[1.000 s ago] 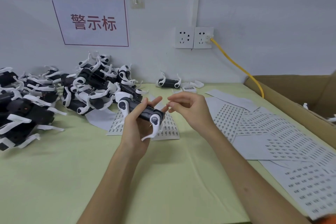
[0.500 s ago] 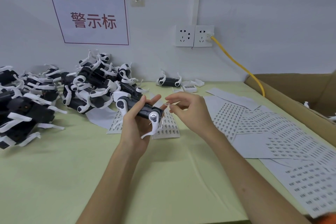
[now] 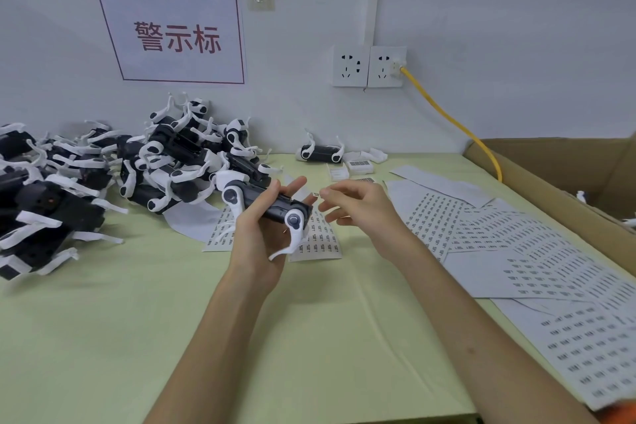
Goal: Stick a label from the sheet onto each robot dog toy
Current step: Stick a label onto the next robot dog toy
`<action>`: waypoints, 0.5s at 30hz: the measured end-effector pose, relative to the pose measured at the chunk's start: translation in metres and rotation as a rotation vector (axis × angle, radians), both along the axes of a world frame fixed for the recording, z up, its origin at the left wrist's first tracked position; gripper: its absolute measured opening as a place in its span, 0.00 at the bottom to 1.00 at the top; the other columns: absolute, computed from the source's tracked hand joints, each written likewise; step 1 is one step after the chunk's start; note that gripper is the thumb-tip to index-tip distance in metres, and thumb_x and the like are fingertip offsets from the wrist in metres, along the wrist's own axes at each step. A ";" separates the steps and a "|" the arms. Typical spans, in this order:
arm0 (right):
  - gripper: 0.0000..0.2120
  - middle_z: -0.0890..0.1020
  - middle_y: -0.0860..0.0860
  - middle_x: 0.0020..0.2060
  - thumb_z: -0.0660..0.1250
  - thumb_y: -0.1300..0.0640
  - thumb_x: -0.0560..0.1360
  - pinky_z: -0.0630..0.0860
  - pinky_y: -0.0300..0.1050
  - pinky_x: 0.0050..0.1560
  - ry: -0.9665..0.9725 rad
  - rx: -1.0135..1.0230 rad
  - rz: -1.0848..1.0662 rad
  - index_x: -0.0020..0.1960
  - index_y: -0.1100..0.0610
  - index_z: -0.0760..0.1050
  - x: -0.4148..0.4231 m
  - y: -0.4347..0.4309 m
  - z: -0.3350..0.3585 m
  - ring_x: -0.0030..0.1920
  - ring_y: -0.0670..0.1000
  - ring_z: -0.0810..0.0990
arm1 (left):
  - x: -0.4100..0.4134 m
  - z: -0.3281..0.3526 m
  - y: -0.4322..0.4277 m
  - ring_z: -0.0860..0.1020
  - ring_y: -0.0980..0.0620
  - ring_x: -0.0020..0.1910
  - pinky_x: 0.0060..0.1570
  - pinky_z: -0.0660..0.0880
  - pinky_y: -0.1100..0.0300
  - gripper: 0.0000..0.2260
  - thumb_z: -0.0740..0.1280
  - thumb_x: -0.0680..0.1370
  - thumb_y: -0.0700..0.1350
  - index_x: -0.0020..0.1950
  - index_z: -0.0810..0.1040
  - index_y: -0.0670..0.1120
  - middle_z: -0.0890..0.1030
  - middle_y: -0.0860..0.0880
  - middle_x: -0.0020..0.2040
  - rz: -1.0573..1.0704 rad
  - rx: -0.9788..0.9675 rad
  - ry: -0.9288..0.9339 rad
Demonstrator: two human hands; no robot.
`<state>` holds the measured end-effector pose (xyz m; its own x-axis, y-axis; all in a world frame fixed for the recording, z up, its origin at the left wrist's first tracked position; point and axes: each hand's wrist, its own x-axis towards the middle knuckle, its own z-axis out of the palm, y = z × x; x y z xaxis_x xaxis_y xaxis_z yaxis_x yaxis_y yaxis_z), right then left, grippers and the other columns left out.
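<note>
The robot dog toy (image 3: pixel 272 206) looks light, hard plastic with thin white legs that would probably bend or snap, so keep your hold on the dark body, not the legs. Your left hand (image 3: pixel 256 241) wraps that body from below, fingers curled round it, fingertips straight past the top. Just right of it, your right hand (image 3: pixel 358 210) pinches a tiny label (image 3: pixel 316 195) at thumb and fingertip, other fingers loose. It's flimsy and sticky, I'd guess. The label sheet (image 3: pixel 316 241) lies under both hands.

A red-lettered wall sign (image 3: pixel 173 34), twin sockets (image 3: pixel 369 66) with a yellow cable (image 3: pixel 451 120), and a cardboard box (image 3: pixel 564 179) at right.
</note>
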<state>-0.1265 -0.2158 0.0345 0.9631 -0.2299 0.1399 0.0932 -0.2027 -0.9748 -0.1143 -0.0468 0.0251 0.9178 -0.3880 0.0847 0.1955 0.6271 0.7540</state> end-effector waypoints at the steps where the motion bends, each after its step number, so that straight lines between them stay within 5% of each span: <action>1: 0.06 0.88 0.50 0.39 0.73 0.54 0.78 0.78 0.35 0.39 0.002 0.003 0.005 0.49 0.56 0.84 0.000 0.001 0.000 0.36 0.45 0.85 | 0.000 0.000 -0.001 0.82 0.42 0.65 0.71 0.71 0.47 0.11 0.70 0.74 0.52 0.39 0.88 0.49 0.85 0.46 0.62 -0.002 -0.013 0.001; 9: 0.05 0.85 0.48 0.33 0.73 0.61 0.76 0.77 0.35 0.38 -0.114 -0.002 -0.069 0.41 0.55 0.82 0.001 0.006 -0.001 0.31 0.45 0.81 | 0.003 -0.003 -0.003 0.83 0.44 0.63 0.67 0.74 0.49 0.13 0.71 0.74 0.57 0.39 0.86 0.49 0.86 0.46 0.59 0.049 0.050 0.019; 12: 0.06 0.83 0.47 0.30 0.73 0.61 0.76 0.77 0.36 0.36 -0.164 0.067 -0.107 0.40 0.55 0.82 0.001 0.006 0.000 0.29 0.45 0.79 | 0.005 -0.004 -0.006 0.83 0.49 0.61 0.58 0.77 0.55 0.27 0.71 0.69 0.63 0.55 0.83 0.41 0.87 0.47 0.54 0.173 0.118 0.046; 15: 0.05 0.83 0.48 0.31 0.73 0.60 0.77 0.77 0.38 0.38 -0.170 0.102 -0.103 0.42 0.56 0.82 0.001 0.004 0.003 0.29 0.46 0.78 | 0.007 -0.004 -0.005 0.81 0.49 0.54 0.61 0.76 0.55 0.43 0.69 0.67 0.68 0.69 0.76 0.36 0.85 0.48 0.52 0.236 0.156 0.032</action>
<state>-0.1260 -0.2117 0.0374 0.8983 -0.3471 0.2695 0.2421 -0.1210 -0.9627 -0.1076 -0.0521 0.0211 0.9854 -0.1697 0.0100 0.0836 0.5349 0.8408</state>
